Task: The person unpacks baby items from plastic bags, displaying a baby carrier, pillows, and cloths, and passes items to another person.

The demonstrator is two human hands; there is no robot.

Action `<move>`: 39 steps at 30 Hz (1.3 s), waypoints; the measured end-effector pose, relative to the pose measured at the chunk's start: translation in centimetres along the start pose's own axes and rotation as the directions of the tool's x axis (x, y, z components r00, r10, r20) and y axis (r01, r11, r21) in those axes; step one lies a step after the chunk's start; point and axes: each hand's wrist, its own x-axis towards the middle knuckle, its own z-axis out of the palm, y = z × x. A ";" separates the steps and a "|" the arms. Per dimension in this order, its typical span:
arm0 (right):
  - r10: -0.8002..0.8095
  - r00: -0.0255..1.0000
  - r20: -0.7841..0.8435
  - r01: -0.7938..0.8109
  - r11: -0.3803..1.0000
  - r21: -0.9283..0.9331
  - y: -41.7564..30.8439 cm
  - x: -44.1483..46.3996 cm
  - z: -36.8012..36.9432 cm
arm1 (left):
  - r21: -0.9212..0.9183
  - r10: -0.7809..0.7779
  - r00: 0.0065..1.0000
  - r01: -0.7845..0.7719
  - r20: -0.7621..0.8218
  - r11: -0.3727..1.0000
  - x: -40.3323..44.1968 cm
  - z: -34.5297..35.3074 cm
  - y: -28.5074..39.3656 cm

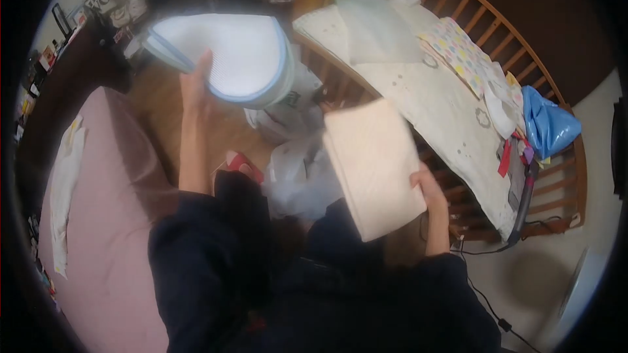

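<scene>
My left hand is closed on the near edge of a white mesh pad with light blue trim. The pad curls over on itself and is held up above the floor. In my right hand is a folded cream cloth, gripped at its right edge, with the thumb on the upper face and the other fingers hidden. That cloth hangs between me and the wooden crib, slightly blurred. Light plastic bags lie below and between the two held things.
A wooden crib stands right, its pale mattress bearing a dotted cloth, a blue plastic bag and a dark tube-like handle. A pink-covered bed is left. A black cable runs along the floor.
</scene>
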 end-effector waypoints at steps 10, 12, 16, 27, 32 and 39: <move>-0.555 0.827 0.096 0.201 0.131 -0.971 7.2 -6.3 8.0 | 0.081 0.044 0.995 -0.051 0.084 0.995 0.0 4.6 0.6; -0.516 0.851 0.099 0.079 -0.061 -0.995 8.0 -6.0 8.4 | 0.048 0.036 0.992 -0.042 0.120 0.998 -0.4 5.0 0.4; -0.379 0.923 0.066 0.200 0.328 -0.923 8.3 -4.2 4.0 | 0.077 0.028 0.993 -0.037 0.118 0.996 -1.2 5.3 1.1; -0.180 0.983 0.036 0.084 0.268 -0.960 6.5 -3.4 4.1 | 0.053 0.030 0.995 -0.035 0.096 0.998 -1.0 5.1 2.1; -0.284 0.944 0.168 0.033 -0.427 -0.904 7.0 -6.7 9.0 | 0.051 0.058 0.993 -0.063 0.099 0.997 -0.3 4.7 2.2; -0.501 0.864 0.057 0.301 0.422 -0.855 -1.6 -3.7 1.5 | 0.033 0.067 0.994 -0.070 0.088 0.997 -0.2 4.3 2.9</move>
